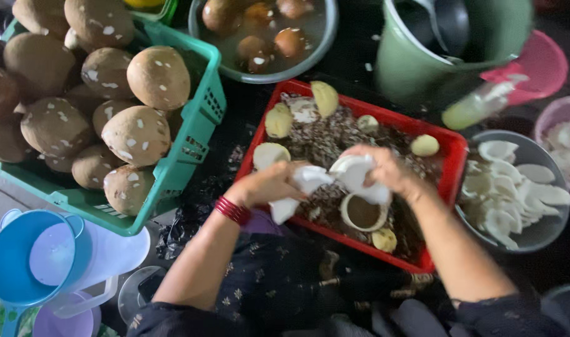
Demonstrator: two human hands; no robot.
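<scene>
Both hands (325, 181) on, seemingly, coconut flesh (360, 175)

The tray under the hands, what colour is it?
Red tray, clearest in the head view.

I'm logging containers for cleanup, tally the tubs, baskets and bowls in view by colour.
Green: 2, basket and bucket
Red: 1, tray
Pink: 2, bowls
Grey: 2, bowls
Blue: 1, jug
Total: 8
</scene>
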